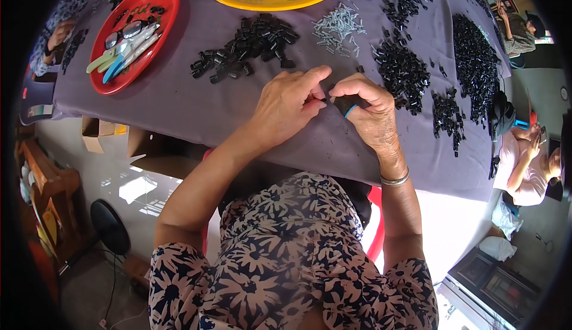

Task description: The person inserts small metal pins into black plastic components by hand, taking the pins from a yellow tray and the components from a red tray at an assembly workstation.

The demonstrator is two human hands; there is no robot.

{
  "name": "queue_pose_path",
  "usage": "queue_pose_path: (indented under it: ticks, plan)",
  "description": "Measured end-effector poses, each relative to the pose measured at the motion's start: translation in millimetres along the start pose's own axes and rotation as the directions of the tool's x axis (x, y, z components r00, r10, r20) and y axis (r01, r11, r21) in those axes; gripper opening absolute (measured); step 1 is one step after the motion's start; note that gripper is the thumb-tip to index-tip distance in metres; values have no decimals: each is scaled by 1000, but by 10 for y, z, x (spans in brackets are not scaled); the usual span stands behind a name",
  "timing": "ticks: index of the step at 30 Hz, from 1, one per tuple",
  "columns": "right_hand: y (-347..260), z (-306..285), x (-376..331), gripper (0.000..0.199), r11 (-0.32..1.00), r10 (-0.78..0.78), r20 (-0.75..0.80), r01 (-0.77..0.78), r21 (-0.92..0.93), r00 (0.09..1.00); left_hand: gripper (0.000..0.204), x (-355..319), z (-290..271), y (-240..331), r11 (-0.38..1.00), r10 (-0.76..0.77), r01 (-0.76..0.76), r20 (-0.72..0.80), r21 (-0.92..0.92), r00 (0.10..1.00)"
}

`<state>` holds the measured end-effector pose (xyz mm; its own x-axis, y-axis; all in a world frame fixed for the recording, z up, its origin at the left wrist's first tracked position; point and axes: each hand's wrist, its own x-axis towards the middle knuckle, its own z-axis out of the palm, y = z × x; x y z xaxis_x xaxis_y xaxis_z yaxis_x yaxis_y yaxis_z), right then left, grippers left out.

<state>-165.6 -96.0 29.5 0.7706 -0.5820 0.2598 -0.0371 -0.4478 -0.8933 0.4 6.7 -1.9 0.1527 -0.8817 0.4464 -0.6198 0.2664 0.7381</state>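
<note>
Over the near part of the table, my two hands meet with their fingertips almost touching. My left hand (287, 106) is closed in a pinch on a small black piece (323, 100), mostly hidden by the fingers. The thumb and forefinger of my right hand (372, 112) curl together close to it; what they hold, if anything, I cannot make out. A thin blue strip (350, 111) shows against that hand. Just beyond lie a heap of short black plastic pieces (259, 41) and a smaller pile of thin silvery metal parts (339, 27).
A red tray (170, 8) at the left carries pliers-like tools with coloured handles and glasses. A yellow tray (271, 1) at the back holds more silvery parts. Larger black heaps (405, 74) spread along the right of the grey tablecloth (179, 106). Other people sit around the table.
</note>
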Motion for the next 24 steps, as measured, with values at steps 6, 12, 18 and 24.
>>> queue_pose_path:
  ticks: [6,12,18,24]
  plan:
    - [35,79,-26,25,997,82,-68,-82,2,994,59,-2,10,-10,1000,7,-7,-17,0,1000]
    - [59,62,-27,24,997,0,-66,-5,-80,998,60,3,15,-17,1000,25,-25,-23,1,999]
    - [5,124,-47,29,949,-119,-64,95,-302,991,53,9,-2,12,1000,-1,1,-14,-8,1000]
    - [46,135,-55,26,916,-108,-59,76,-393,992,57,15,-10,32,999,-23,23,-18,-36,1000]
